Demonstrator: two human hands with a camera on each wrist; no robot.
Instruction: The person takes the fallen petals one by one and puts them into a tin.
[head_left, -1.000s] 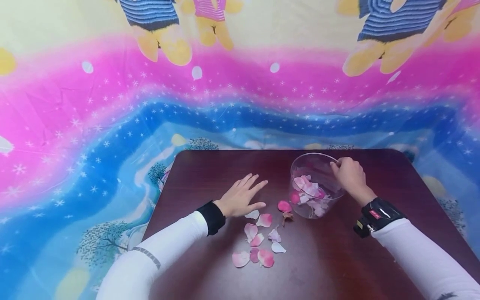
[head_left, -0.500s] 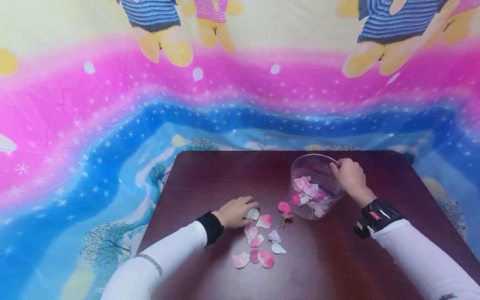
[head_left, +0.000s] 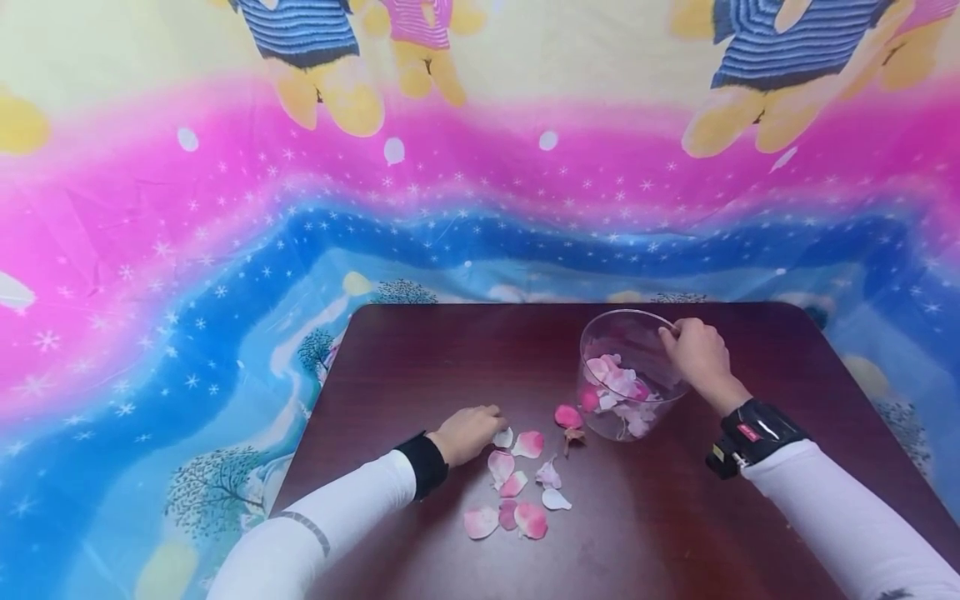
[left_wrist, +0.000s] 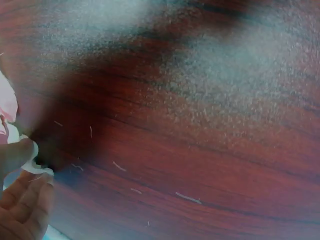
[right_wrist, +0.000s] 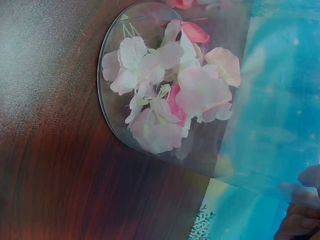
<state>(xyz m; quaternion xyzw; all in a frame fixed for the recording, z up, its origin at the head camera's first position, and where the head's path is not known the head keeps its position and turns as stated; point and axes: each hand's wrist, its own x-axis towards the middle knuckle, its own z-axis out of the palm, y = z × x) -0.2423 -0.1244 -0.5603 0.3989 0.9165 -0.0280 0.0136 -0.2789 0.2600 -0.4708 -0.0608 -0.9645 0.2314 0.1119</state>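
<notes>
My left hand (head_left: 468,435) is at the left side of the scattered petals, curled over a white petal (head_left: 503,437). The left wrist view has that petal between the thumb (left_wrist: 17,154) and the fingers (left_wrist: 37,200). With thumb and fingers, my right hand (head_left: 697,354) grips the rim of a clear round container (head_left: 588,333) standing on the table. Pink and white petals and blossoms (right_wrist: 155,95) lie in its bottom. Beside it on the table are a deep pink petal (head_left: 567,416) and a dry brown flower piece (head_left: 573,436).
More loose petals lie nearer the front on the dark wooden table (head_left: 420,350): a pink-and-white one (head_left: 529,444), a pale lilac blossom (head_left: 548,473), a white petal (head_left: 556,499) and several pink ones (head_left: 531,520). A colourful printed cloth (head_left: 480,208) hangs behind the table.
My left hand has gone from spread fingers to curled ones, drawing back toward me and closing on the white petal. The right hand and container have stayed in place.
</notes>
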